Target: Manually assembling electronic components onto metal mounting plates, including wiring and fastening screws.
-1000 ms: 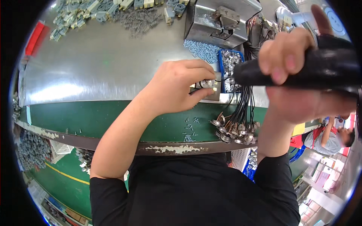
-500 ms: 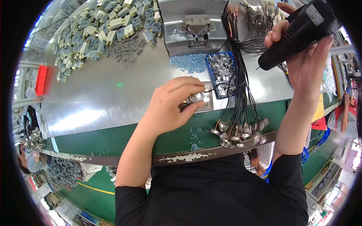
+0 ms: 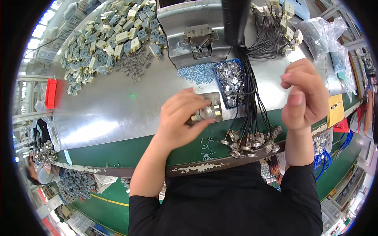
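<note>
My left hand [image 3: 177, 118] is closed round a round silver metal part [image 3: 206, 113], fingers on one side and thumb on the other, at a small metal plate fixture [image 3: 215, 101] on the bench. My right hand [image 3: 306, 96] is raised at the right, fingers loosely curled and thumb apart, with nothing visible in it. A black power screwdriver [image 3: 236, 19] hangs upright at the top, apart from both hands. Beside the left hand stands a blue tray [image 3: 219, 84] of small metal clips. Black cables [image 3: 252, 86] run past it to several round metal pieces [image 3: 252, 143] near the edge.
Grey and cream blocks [image 3: 114, 37] are heaped at the far left, with springs [image 3: 136, 65] beside them. Small blue screws [image 3: 197, 73] lie before a metal machine [image 3: 197, 35]. Loose screws [image 3: 206, 147] rest on the green front strip. Clear plastic bags [image 3: 321, 37] lie far right.
My right hand has let go of the power screwdriver, which now hangs near the top middle. That hand has come lower. My left hand stays on the round metal part; the view has shifted slightly.
</note>
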The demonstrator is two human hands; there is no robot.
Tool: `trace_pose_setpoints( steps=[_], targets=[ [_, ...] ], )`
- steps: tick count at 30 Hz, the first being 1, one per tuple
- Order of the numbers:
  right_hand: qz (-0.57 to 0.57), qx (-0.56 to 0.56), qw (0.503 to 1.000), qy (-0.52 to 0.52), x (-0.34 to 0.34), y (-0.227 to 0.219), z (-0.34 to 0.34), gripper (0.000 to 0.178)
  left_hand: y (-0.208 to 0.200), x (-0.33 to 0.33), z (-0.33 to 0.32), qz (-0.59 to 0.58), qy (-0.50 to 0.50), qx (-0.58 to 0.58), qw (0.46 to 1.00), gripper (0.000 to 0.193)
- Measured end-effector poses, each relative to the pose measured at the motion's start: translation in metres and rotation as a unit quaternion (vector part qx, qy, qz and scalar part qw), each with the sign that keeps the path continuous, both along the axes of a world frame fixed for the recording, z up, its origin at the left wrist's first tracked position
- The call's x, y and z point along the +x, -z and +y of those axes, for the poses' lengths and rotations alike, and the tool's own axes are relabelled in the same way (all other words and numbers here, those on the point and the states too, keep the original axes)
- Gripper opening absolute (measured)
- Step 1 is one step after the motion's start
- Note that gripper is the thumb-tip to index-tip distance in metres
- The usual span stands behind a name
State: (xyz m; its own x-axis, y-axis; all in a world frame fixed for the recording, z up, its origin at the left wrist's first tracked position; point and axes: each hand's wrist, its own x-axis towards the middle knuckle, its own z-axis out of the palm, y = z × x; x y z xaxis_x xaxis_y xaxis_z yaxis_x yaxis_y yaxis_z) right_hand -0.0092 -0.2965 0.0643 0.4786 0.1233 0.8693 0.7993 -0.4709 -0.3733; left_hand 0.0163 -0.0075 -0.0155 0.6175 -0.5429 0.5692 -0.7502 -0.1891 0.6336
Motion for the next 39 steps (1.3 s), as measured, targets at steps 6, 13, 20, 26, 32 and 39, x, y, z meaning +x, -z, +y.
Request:
trace_pose_setpoints(
  steps=[6, 13, 20, 26, 32, 39],
  targets=[
    [0.109, -0.033, 0.994, -0.003, -0.003, -0.004, 0.008, 0.012, 0.004, -0.013, -0.005, 0.005, 0.012, -0.012, 1.000, 0.037],
    [0.269, -0.225, 0.927, -0.136, -0.007, 0.010, 0.041, 0.037, 0.002, -0.012, -0.003, 0.010, 0.008, -0.016, 1.000, 0.034],
    [0.325, -0.183, 0.924, -0.089, -0.013, 0.019, 0.061, 0.046, -0.005, -0.023, 0.007, 0.083, -0.102, -0.082, 0.988, 0.038],
    [0.293, -0.120, 0.946, -0.063, -0.014, 0.029, 0.068, 0.045, -0.011, -0.018, 0.008, 0.046, -0.104, -0.087, 0.990, 0.040],
    [0.251, -0.101, 0.961, -0.058, -0.015, 0.038, 0.069, 0.046, -0.017, -0.016, 0.005, -0.011, -0.079, -0.075, 0.994, 0.038],
    [0.199, -0.103, 0.972, -0.075, -0.012, 0.041, 0.068, 0.050, -0.024, -0.018, 0.009, -0.072, -0.067, -0.047, 0.994, 0.047]
  ],
)
